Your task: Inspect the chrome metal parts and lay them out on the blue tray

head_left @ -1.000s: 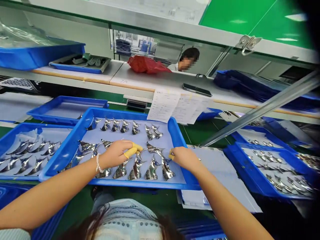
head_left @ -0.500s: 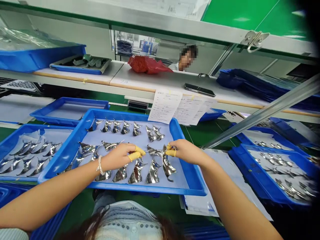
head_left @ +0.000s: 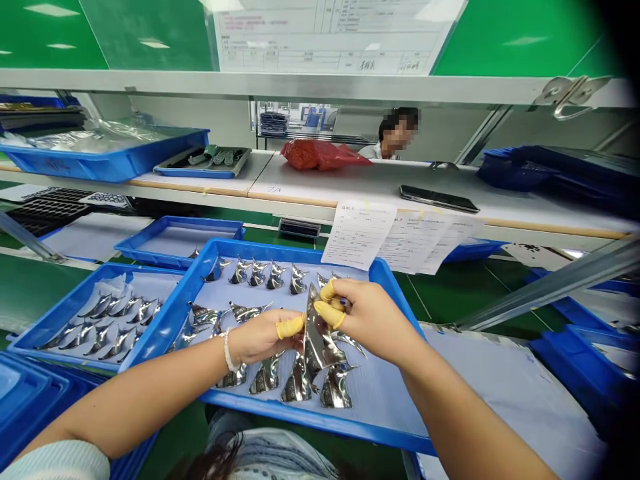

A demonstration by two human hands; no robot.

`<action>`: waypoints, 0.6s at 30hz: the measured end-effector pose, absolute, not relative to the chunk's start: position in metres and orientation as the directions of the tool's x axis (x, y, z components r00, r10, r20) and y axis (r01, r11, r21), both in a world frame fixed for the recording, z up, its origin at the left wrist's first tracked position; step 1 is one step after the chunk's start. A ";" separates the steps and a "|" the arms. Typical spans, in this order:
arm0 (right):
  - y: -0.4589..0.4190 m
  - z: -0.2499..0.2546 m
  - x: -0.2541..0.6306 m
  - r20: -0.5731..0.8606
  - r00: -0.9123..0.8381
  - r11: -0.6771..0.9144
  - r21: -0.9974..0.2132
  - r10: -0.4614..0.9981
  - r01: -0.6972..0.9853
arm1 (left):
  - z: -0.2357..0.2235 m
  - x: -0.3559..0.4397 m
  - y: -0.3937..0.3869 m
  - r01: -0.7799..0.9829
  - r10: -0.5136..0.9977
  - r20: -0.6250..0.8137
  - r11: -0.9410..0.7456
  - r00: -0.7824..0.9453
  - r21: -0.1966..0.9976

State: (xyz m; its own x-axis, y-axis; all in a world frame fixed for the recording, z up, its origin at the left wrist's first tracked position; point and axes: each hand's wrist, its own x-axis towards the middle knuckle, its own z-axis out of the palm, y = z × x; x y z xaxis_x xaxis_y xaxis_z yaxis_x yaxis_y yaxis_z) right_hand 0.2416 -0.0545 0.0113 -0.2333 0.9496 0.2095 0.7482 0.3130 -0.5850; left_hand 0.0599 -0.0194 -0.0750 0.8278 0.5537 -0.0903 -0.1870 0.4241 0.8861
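A shiny curved metal part (head_left: 318, 340) hangs raised above the middle blue tray (head_left: 200, 283). My right hand (head_left: 367, 319), with yellow finger cots, pinches its top edge. My left hand (head_left: 263, 335), also in a yellow cot, touches the part's left side with its fingertips closed on it. Several more shiny parts (head_left: 260, 272) lie in rows on white paper in that tray, and others (head_left: 300, 385) sit just under the held one.
A second blue tray (head_left: 70, 308) of similar parts lies at the left, another blue tray (head_left: 150, 235) behind it. Printed papers (head_left: 360, 233) hang from the shelf edge, near a phone (head_left: 437, 199) and red bag (head_left: 320, 153). Another person (head_left: 395, 133) sits beyond the shelf.
My right hand has lifted one metal part off the tray and brought it up toward me. My left hand has moved right to meet it. My view has tilted upward.
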 end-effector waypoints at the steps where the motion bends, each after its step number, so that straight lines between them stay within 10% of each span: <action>1: -0.054 0.009 0.241 0.211 -0.216 0.302 -0.627 0.953 0.718 | -0.077 0.060 -0.019 -0.208 0.554 -0.085 0.445 0.828 0.871; 8: -0.048 -0.014 0.237 0.165 -0.097 0.186 -0.940 0.981 0.287 | -0.073 0.061 -0.023 -0.289 0.527 -0.046 0.536 0.849 0.793; 18: -0.044 -0.041 0.237 0.030 -0.027 0.028 -0.996 0.999 -0.086 | -0.060 0.052 -0.017 -0.376 0.694 -0.037 0.433 0.719 0.820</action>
State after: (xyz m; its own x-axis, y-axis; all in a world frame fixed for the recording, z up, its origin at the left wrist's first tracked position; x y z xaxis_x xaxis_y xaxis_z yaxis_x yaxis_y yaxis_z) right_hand 0.2374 -0.0438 -0.0412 -0.0271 0.9992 0.0299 -0.0855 0.0275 -0.9960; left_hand 0.0518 -0.0169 -0.0604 0.7189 0.6941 -0.0370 -0.3755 0.4326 0.8196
